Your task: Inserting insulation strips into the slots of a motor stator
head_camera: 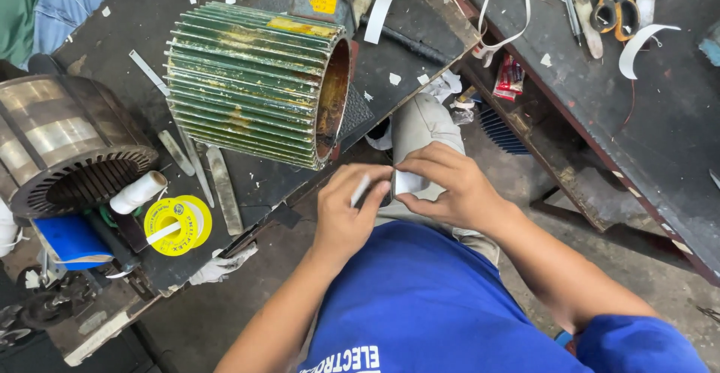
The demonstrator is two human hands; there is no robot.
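At frame centre, the left hand [346,212] and right hand [447,187] meet, fingers pinched together on a small white paper strip [409,182]. Just beyond, upper centre-left, a green ribbed motor housing [251,80] lies on the dark workbench [112,35], a yellow tape roll [178,225] lower left.

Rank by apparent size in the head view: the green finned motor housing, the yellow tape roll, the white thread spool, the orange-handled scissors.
1. Green finned motor housing, by far largest.
2. Yellow tape roll.
3. Orange-handled scissors and white thread spool look alike; the scissors lie partly cut off at the frame edge, so unranked.
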